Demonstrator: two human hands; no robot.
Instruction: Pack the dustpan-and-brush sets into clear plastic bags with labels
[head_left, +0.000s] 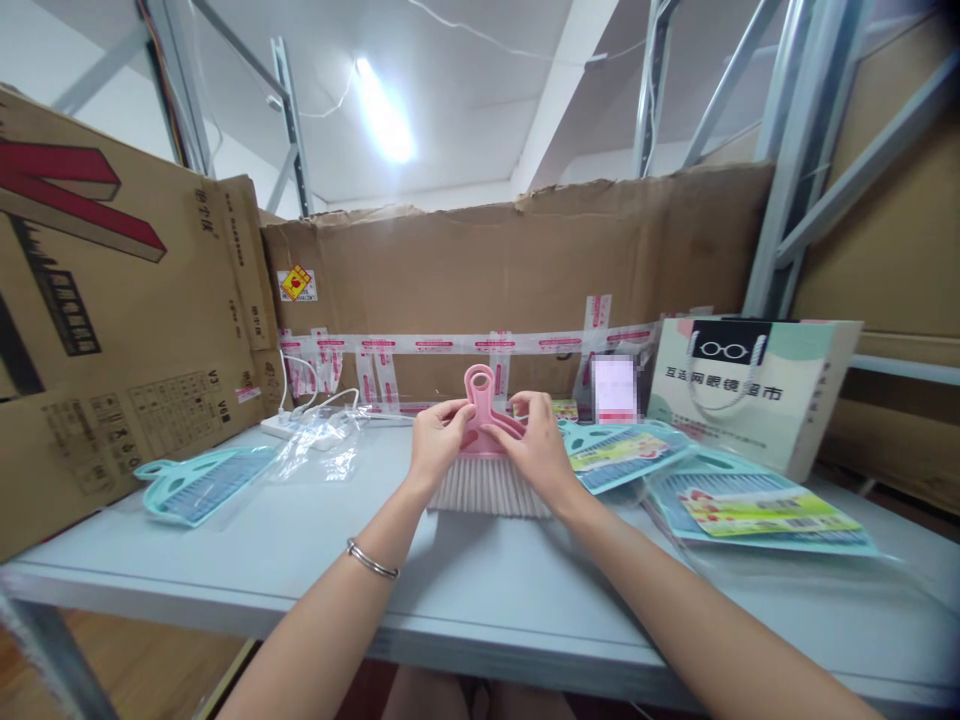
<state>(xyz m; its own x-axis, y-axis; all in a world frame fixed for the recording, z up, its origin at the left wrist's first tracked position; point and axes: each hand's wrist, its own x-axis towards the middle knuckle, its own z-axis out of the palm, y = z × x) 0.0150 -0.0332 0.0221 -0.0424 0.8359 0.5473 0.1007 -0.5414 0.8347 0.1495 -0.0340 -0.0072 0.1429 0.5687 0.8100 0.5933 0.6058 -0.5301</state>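
Note:
A pink hand brush (480, 405) with pale bristles stands upright over the middle of the table, its looped handle pointing up and its bristles down. My left hand (441, 440) pinches the brush at the left side of its pink head, near the base of the handle. From the other side, my right hand (538, 440) grips the right edge of the head, thumb in front and index finger curled above. Both hands hide parts of the head. The bristle tips reach close to the tabletop; whether they touch it I cannot tell.
Teal dustpan-and-brush sets (630, 455) in clear wrap overlap at the right, before a paper bag (750, 390). Another teal set (206, 485) lies left, near crumpled plastic (322, 440) and a white power strip (279, 427). Cardboard (450, 270) walls the back of the table (315, 560).

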